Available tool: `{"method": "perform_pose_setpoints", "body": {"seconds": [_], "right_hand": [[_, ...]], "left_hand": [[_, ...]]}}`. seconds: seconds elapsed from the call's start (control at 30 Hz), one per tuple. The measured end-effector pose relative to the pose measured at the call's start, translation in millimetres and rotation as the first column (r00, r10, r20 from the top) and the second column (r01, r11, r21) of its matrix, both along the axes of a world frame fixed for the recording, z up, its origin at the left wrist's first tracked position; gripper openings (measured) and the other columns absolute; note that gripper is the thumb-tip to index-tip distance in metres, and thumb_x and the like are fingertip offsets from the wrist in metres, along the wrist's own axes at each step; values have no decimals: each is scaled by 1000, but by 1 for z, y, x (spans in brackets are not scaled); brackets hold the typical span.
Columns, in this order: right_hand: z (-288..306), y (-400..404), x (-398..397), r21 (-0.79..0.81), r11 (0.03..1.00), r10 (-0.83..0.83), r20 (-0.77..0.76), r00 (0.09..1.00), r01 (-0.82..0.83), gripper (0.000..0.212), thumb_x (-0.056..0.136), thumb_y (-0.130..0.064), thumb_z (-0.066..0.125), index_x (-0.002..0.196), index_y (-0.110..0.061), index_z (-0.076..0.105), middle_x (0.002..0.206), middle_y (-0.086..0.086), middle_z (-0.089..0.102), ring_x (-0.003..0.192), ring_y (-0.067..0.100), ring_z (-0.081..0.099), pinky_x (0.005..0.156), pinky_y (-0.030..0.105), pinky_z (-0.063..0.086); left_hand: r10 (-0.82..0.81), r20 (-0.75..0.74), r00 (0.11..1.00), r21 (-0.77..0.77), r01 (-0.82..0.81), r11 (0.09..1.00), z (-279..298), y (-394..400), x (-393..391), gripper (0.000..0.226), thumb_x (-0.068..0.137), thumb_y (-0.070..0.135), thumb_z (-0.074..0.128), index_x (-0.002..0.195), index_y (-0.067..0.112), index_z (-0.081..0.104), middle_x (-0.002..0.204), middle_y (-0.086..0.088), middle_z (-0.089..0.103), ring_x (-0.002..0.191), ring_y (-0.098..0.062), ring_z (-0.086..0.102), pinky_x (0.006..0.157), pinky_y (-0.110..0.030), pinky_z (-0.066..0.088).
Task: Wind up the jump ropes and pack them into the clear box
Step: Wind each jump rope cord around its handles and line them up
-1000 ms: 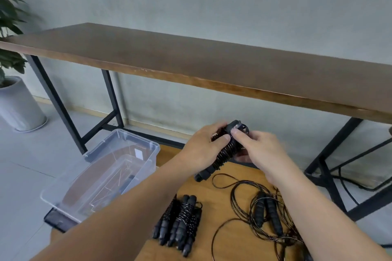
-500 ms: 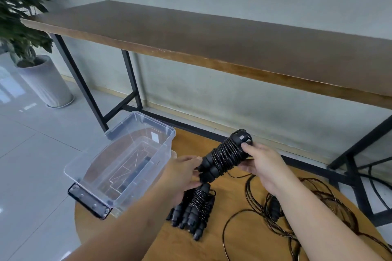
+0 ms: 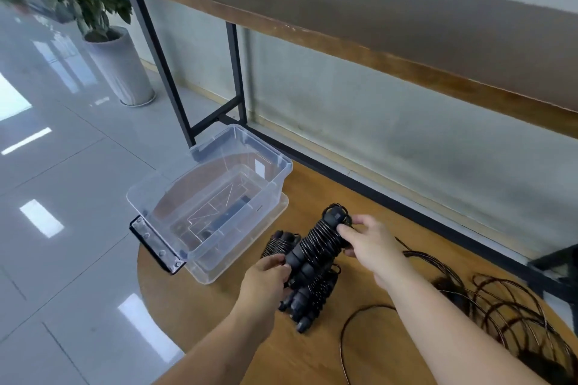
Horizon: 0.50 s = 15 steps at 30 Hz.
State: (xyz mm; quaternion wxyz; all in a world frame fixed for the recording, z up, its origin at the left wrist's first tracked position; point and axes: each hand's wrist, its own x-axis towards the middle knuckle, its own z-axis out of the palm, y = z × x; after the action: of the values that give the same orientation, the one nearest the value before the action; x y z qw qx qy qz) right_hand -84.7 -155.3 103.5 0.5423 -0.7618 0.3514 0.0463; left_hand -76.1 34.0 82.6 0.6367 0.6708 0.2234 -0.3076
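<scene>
I hold a wound black jump rope (image 3: 316,244) between both hands, just above the round wooden table (image 3: 225,306). My right hand (image 3: 372,247) grips its upper end and my left hand (image 3: 267,278) grips its lower end. Under it on the table lies a pile of wound jump ropes (image 3: 308,300), partly hidden by the held one. The clear box (image 3: 175,194) stands to the left with nothing in it, its lid under it. Loose unwound ropes (image 3: 506,316) lie tangled at the right.
A long dark wooden bench table (image 3: 375,9) on black metal legs stands behind, against the wall. A potted plant (image 3: 119,66) stands on the tiled floor at the far left. The round table's edge runs close to the box's left side.
The view has tilted down and left. Both hands have lowered the wound rope toward the pile of wound ropes, and my left hand has closed on its lower end.
</scene>
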Motion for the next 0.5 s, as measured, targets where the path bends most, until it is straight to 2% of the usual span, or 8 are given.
{"method": "perform_pose_setpoints", "body": {"seconds": [0.07,0.1,0.17,0.23,0.33,0.5], "right_hand": [[-10,4,4,16,1000,12,-17,1000,-11,28,93,-26,64,120,-20,58,103,-7,60,84,20,67,60,21,51],[-17,5,6,21,1000,17,-32,999,-16,29,93,-25,64,121,-18,59,102,-6,61,83,20,67,62,24,54],[-31,6,10,13,999,37,-70,997,-36,32,91,-25,66,122,-18,61,104,-5,64,87,21,67,76,34,58],[-43,8,13,-10,997,69,-97,993,-70,36,91,-26,66,125,-18,60,105,-5,64,95,20,64,83,35,54],[-59,11,17,-37,991,121,-119,985,-126,39,93,-23,63,130,-14,59,100,-6,60,96,17,58,82,30,49],[-79,11,22,-49,986,150,-149,977,-159,36,92,-22,65,127,-12,63,96,-7,61,95,16,58,80,28,45]], "left_hand": [[40,-9,999,15,-40,999,-14,1,-3,28,94,3,53,117,14,64,101,-8,64,84,-20,60,86,-41,55],[64,-18,998,9,-64,998,-21,1,-5,27,94,2,52,116,14,64,100,-8,64,84,-19,60,84,-39,55],[111,-37,993,5,-111,994,-33,0,-9,28,95,1,52,117,13,62,102,-6,64,88,-17,60,82,-34,55],[142,-52,989,16,-141,990,-46,0,-11,30,95,1,52,120,14,61,108,-5,63,96,-18,61,89,-35,54],[181,-73,981,42,-179,983,-62,0,-14,33,94,5,55,126,14,60,115,-4,63,104,-21,62,101,-42,50],[185,-79,979,49,-182,982,-79,-1,-16,39,95,7,55,133,14,55,112,3,58,103,-17,60,103,-41,49]]}}
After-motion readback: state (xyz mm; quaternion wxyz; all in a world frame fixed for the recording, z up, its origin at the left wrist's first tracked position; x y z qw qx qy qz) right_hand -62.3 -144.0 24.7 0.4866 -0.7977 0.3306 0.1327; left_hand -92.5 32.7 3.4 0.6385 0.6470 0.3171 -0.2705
